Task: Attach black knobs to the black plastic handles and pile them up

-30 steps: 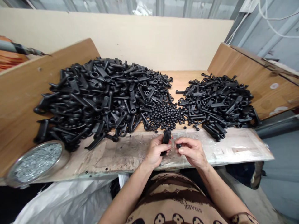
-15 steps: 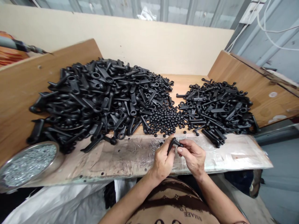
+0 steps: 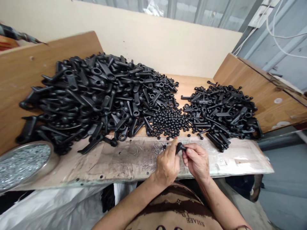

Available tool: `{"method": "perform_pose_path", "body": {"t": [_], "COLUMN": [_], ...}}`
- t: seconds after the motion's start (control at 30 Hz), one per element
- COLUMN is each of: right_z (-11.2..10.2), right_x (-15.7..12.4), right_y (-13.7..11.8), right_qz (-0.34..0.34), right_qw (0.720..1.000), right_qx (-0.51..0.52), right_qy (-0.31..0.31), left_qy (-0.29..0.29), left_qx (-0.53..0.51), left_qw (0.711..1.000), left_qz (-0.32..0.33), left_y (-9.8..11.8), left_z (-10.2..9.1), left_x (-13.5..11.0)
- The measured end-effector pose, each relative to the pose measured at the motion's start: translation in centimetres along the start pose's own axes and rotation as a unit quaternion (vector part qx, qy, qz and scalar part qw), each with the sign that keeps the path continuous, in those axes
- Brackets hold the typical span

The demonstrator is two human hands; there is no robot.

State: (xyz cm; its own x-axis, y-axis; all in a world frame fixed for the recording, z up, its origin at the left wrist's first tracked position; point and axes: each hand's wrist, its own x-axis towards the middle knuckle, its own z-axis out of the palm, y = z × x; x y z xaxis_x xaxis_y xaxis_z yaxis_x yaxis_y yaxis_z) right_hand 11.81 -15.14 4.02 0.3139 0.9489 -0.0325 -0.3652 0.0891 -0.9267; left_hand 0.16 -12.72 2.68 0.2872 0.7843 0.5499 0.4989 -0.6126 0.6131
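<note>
My left hand (image 3: 167,166) is closed round a black crank handle (image 3: 179,147), held just above the bench's front strip. My right hand (image 3: 198,160) pinches the handle's thin knob end between thumb and fingertips; what lies under those fingertips is hidden. Just beyond the hands, small round black knobs (image 3: 170,123) lie heaped together. A few thin metal pins (image 3: 157,150) are scattered left of my left hand, partly covered by it.
A large pile of black crank handles (image 3: 107,92) fills the left side, a smaller pile (image 3: 225,111) the right. At front left stands a metal bowl (image 3: 54,161) of shiny pins. Wooden side boards (image 3: 254,92) and a pale back board (image 3: 148,41) enclose the bench.
The crank handle has turned in my left hand, whose fingers now cover more of its arm. My right fingers remain at the knob end. The view has shifted slightly.
</note>
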Motion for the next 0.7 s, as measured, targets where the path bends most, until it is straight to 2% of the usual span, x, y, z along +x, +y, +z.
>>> {"method": "perform_pose_path", "body": {"t": [0.07,0.13,0.27,0.37,0.47,0.53,0.63,0.7], "right_z": [-0.1,-0.1,0.2,0.0,-1.0,-2.2,-5.0,-7.6], "right_x": [-0.2,0.0,1.3,2.6,3.8,4.5,5.3,5.7], "right_y": [-0.1,-0.2,-0.1,0.0,-0.6,-1.6,-4.0,-5.9], "right_qz": [-0.032,-0.034,0.086,0.104,0.049,-0.005,-0.1,-0.162], "right_qw": [0.997,0.992,0.996,0.995,0.996,0.992,0.974,0.95], "right_qx": [-0.066,-0.102,-0.002,-0.003,-0.073,-0.122,-0.199,-0.247], "right_qy": [0.038,0.062,0.022,-0.004,-0.035,-0.036,0.029,0.103], "left_qy": [-0.003,-0.007,-0.002,-0.017,-0.05,-0.053,-0.018,0.011], "left_qx": [0.034,0.051,0.067,0.067,0.052,0.049,0.078,0.117], "left_qw": [0.999,0.998,0.998,0.998,0.997,0.995,0.995,0.991], "left_qz": [0.014,0.023,0.023,0.016,0.042,0.061,0.053,0.057], "left_y": [-0.1,-0.5,-1.7,-2.7,-2.9,-3.0,-4.6,-7.1], "left_z": [0.2,0.4,1.2,2.1,2.9,2.7,1.0,-1.1], "left_x": [0.1,0.1,0.1,0.2,1.1,1.9,2.8,2.7]}}
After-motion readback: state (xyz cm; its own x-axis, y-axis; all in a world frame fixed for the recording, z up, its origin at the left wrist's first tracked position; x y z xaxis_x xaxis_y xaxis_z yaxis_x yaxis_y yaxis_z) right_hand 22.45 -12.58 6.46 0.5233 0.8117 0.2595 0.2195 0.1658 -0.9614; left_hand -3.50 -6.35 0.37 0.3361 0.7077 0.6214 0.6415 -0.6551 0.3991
